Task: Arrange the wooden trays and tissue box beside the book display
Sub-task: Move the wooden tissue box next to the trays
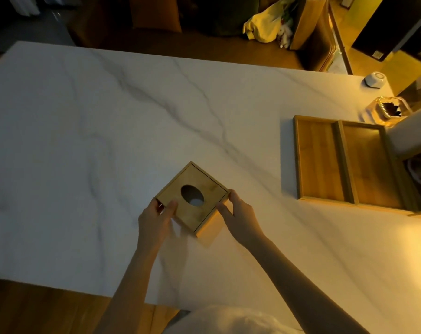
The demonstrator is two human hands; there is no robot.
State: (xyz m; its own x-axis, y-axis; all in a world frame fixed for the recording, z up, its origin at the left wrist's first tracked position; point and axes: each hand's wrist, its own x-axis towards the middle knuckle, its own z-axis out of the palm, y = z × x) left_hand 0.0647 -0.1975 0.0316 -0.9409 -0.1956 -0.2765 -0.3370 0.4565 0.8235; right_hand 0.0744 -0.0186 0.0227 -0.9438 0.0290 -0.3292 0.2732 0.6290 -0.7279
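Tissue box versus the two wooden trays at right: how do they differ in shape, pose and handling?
The tissue box is closed on top with an oval hole and sits turned diagonally; the wooden trays are open, shallow and side by side. The left hand and right hand grip the box; the trays lie untouched. Both look like light wood.

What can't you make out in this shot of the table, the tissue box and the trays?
- Tissue box contents, head view: the oval hole is dark.
- Right wooden tray: a pale block covers its right side.
- Glass jar contents: too small and glary.
- Book display: not identifiable at the right frame edge.
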